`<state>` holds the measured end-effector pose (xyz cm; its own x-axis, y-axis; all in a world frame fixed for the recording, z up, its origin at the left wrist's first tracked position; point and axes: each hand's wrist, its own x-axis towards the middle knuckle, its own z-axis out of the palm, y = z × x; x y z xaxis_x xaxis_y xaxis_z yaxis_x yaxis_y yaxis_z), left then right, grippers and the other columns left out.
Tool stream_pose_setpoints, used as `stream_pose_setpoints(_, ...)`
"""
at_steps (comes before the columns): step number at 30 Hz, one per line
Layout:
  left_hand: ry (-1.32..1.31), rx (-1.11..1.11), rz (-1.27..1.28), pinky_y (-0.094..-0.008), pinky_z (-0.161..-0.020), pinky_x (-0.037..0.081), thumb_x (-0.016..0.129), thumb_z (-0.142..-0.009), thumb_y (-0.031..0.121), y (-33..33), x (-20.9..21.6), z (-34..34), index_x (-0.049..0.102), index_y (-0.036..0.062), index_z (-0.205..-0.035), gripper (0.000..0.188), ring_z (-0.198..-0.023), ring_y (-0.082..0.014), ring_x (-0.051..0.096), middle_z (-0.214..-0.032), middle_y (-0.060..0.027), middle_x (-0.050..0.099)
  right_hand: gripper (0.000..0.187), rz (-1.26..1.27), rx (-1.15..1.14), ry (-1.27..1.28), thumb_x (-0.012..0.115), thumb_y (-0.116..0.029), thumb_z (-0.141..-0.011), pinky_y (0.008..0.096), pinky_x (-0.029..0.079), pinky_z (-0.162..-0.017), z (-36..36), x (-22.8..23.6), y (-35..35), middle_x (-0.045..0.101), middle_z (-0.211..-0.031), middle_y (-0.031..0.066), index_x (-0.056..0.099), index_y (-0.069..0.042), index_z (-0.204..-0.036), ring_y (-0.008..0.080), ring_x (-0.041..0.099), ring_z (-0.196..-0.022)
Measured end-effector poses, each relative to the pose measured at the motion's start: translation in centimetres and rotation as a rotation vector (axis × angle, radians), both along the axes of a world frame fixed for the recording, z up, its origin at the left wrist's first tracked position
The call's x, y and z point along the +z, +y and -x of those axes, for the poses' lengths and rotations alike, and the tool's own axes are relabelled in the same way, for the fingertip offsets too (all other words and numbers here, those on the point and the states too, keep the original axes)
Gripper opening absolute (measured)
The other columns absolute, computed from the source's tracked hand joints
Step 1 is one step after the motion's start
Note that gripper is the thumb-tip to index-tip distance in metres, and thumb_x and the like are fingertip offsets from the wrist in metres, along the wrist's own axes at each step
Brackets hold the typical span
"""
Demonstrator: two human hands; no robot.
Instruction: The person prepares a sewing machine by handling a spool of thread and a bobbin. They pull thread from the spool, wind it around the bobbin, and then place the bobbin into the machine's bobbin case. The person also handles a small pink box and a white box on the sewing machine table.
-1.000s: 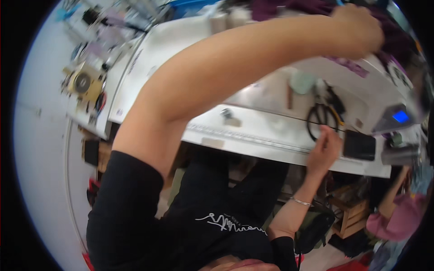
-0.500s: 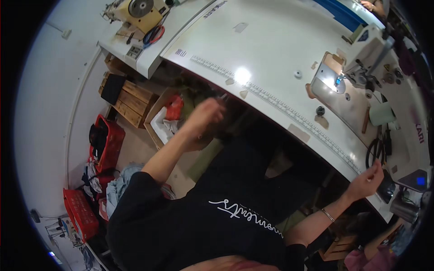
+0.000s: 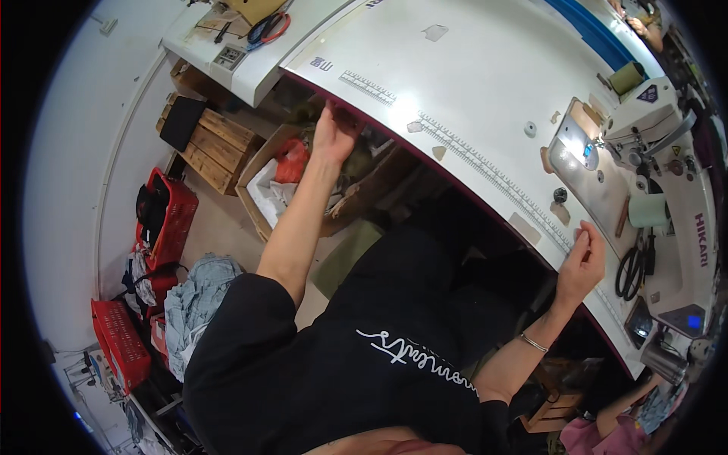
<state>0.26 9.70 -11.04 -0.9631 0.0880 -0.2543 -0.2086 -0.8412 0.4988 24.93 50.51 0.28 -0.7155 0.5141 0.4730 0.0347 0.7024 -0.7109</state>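
Observation:
My left hand [image 3: 334,138] is at the front edge of the white sewing table [image 3: 470,76], towards its left end. Its fingers stretch up to the underside of the edge, partly hidden there, and I see nothing held. On the right, my right hand [image 3: 582,265] rests over the same edge, beside the printed ruler [image 3: 485,168]. Its fingers are loosely bent and apart, with nothing visible in them. Black-handled scissors [image 3: 629,273] lie just right of it. Beyond it sit a small dark round piece [image 3: 560,196] and a sewing machine [image 3: 644,121] with its lamp lit.
A pale green thread cone [image 3: 648,211] stands by the machine. Below my left hand is a cardboard box [image 3: 254,199] with red and white cloth. Further left are a wooden crate [image 3: 220,155], red baskets [image 3: 178,220] and grey-blue cloth [image 3: 201,296]. Another person's pink clothing [image 3: 588,438] shows lower right.
My left hand has moved up and forward to the table edge. My right hand has shifted left and away from the scissors, along the edge. The whole view has turned slightly.

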Motion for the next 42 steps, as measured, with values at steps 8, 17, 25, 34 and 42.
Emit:
stream_pose_setpoints(8,-0.017,0.338,0.856,-0.0329,-0.09,0.045,0.053,-0.102,0.022,3.1,3.1,-5.3,0.054,0.0079,-0.124,0.026,-0.102,-0.0168,0.054,-0.115,-0.0026,0.056,0.033,-0.202,0.111,-0.216,0.066,-0.007,-0.088,0.0353,0.049,-0.081,4.3,3.0,-1.7,0.058,-0.109,0.0121,0.061,-0.004,-0.12,0.028,0.059,-0.093)
stream_pose_setpoints(17,1.156,-0.147,1.47,-0.0375,-0.075,0.053,0.067,-0.087,0.006,20.0,15.0,-7.9,0.062,0.0051,-0.111,0.024,-0.087,-0.0307,0.064,-0.11,-0.0132,0.059,0.029,0.426,0.216,-0.011,0.065,-0.006,-0.093,0.0266,0.048,-0.078,3.5,1.5,-0.9,0.06,-0.102,0.0064,0.062,-0.001,-0.121,0.015,0.059,-0.092)
stream_pose_setpoints(25,1.312,-0.142,1.663,-0.0362,-0.077,0.052,0.066,-0.089,0.007,25.1,11.8,-3.8,0.064,0.0055,-0.115,0.026,-0.088,-0.028,0.063,-0.105,-0.0106,0.061,0.034,1.379,0.539,0.26,0.06,-0.008,-0.098,0.0229,0.049,-0.078,1.7,0.9,0.2,0.062,-0.111,0.0077,0.056,0.003,-0.129,0.0131,0.06,-0.096)
stream_pose_setpoints(34,1.196,-0.424,1.048,-0.0295,-0.075,0.053,0.073,-0.079,-0.005,26.0,16.7,-12.3,0.063,0.0062,-0.122,0.046,-0.085,-0.02,0.064,-0.104,-0.0079,0.067,0.033,1.436,0.588,0.251,0.058,-0.013,-0.1,0.0256,0.05,-0.081,1.6,1.4,-0.8,0.065,-0.116,0.0069,0.056,0.001,-0.129,0.0116,0.062,-0.098)
stream_pose_setpoints(42,1.461,-0.312,1.218,-0.0324,-0.077,0.054,0.074,-0.077,-0.004,26.3,16.2,-12.6,0.061,0.0057,-0.125,0.051,-0.09,-0.0231,0.063,-0.1,-0.0069,0.068,0.03,1.376,0.527,0.225,0.056,-0.012,-0.101,0.0261,0.049,-0.082,1.5,1.3,-1.8,0.065,-0.116,0.0078,0.058,0.003,-0.127,0.0122,0.061,-0.1)
